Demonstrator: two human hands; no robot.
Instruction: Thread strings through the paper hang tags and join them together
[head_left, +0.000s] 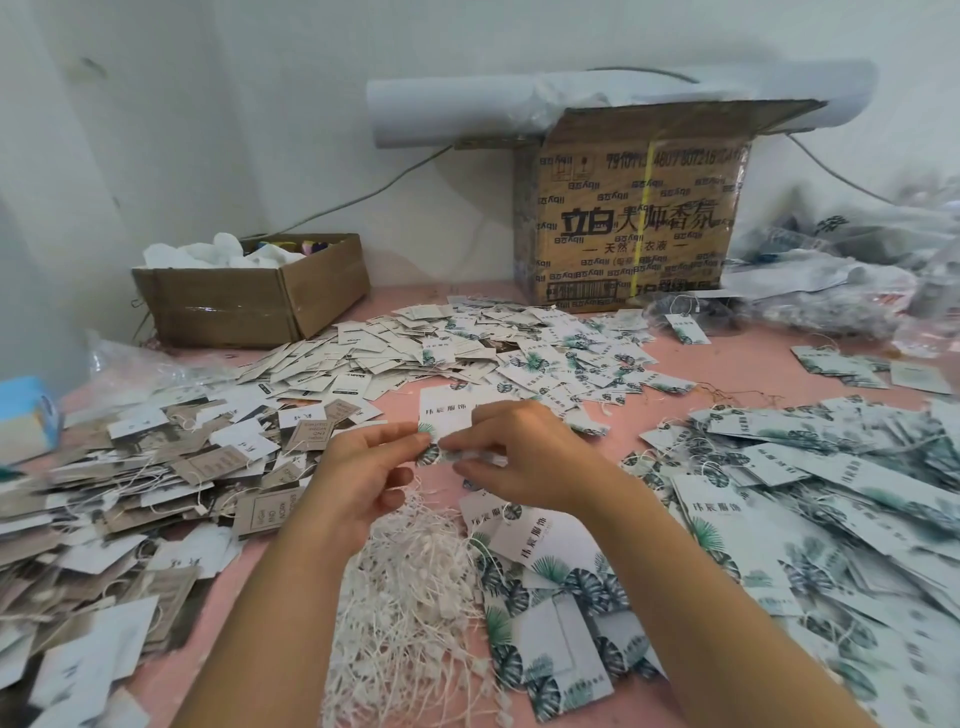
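While both hands work at one tag (447, 410), held just above the pink table (737, 364), the step in hand looks like feeding a string through the hole at its leaf-printed end. The left hand (363, 473) pinches that end between thumb and fingertips. The right hand (524, 457) pinches at the same corner, but blur hides whether a string is already between its fingers. To do this well, I would hold the tag flat and still with the left hand. I would lead with the string's thin end, and draw only one string from the pile of strings (410, 597) so the rest do not tangle.

Counted: two hands, one tag in hand, and two cardboard boxes, a small box (249, 301) and a large box (628, 218). One paper roll (441, 109) lies on the large box. The loose tags (831, 493) and the strings are too many to count.
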